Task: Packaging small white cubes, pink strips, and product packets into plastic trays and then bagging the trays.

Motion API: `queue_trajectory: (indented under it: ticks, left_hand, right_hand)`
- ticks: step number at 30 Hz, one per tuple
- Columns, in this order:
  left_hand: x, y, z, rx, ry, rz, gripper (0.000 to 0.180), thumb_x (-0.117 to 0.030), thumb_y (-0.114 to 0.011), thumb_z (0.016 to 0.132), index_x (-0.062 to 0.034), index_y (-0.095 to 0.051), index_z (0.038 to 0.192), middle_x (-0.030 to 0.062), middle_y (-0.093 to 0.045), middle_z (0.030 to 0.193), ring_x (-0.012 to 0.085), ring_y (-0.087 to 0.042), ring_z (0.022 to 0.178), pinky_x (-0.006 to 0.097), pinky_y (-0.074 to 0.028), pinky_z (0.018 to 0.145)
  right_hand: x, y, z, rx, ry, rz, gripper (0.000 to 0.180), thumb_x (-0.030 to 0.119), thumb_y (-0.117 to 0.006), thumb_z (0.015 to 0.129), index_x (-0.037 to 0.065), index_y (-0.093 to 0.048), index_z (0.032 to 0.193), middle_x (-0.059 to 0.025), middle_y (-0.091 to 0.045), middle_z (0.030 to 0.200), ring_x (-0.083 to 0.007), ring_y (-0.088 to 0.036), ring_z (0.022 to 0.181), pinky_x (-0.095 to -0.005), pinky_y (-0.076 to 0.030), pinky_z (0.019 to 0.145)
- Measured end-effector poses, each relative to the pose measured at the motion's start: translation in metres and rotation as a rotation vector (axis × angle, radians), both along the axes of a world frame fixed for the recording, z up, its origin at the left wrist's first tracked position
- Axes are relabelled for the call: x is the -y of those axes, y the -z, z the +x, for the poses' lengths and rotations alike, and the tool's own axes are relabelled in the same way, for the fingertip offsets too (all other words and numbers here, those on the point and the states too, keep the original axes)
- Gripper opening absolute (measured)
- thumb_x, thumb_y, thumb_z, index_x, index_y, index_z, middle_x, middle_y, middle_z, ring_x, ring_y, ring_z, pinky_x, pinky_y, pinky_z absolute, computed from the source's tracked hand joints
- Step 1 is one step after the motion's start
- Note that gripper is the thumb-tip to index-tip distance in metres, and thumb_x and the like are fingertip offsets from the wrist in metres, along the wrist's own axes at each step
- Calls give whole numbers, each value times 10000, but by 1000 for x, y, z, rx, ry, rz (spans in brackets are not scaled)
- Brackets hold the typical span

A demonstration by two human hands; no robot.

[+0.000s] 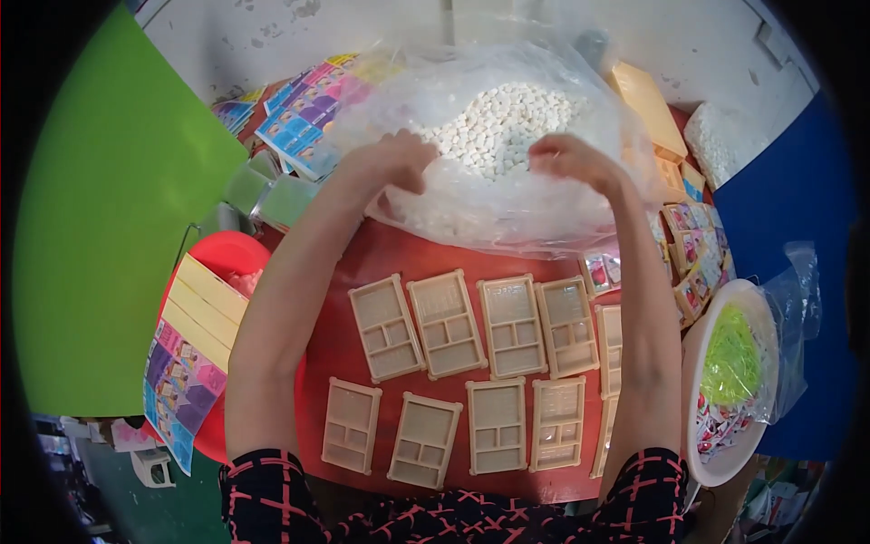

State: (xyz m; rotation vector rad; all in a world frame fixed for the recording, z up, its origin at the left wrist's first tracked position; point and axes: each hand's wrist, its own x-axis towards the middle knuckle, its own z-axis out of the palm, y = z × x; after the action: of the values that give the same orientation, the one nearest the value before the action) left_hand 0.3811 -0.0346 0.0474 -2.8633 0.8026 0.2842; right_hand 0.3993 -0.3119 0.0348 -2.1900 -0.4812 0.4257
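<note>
A large clear plastic bag (pixel 507 222) lies at the far side of the red table, its mouth spread wide. Small white pieces (pixel 494 122) fill it in a heap. My left hand (pixel 403 161) is closed at the left side of the bag's mouth, with film around the fingers. My right hand (pixel 573 161) is at the right edge of the heap, its fingers bent together; what they hold, if anything, is hidden. Between my forearms, several beige compartment trays (pixel 442 324) lie in two rows, and no pieces show in them.
At left stands a red basin (pixel 231 245) with printed card sheets (pixel 186 385) across it. More printed sheets (pixel 304 118) lie at the far left. At right are a white basin (pixel 693 363) with green shreds, and filled small packs (pixel 698 245). A blue panel (pixel 788 227) bounds the right.
</note>
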Motion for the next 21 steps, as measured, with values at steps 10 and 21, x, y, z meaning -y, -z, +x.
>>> queue_trajectory:
  ticks: [10,21]
  left_hand:
    - [1,29,85,900,-682,-99,305,-230,-605,734,-86,-598,1002,120,-584,1079,281,-538,1025,497,-407,784]
    - [27,-20,65,994,-168,-885,166,-171,-570,700,-87,-590,842,98,-609,716,310,-575,740,436,-408,631]
  right_hand:
    - [39,46,25,858,1123,-910,777,360,-676,705,-32,-326,1277,-273,-473,1189,-379,-482,1090,-463,-371,911]
    - [55,-10,14,487,902,-586,272,99,-586,697,11,-565,953,-204,-612,929,-352,-594,860,-430,-467,742]
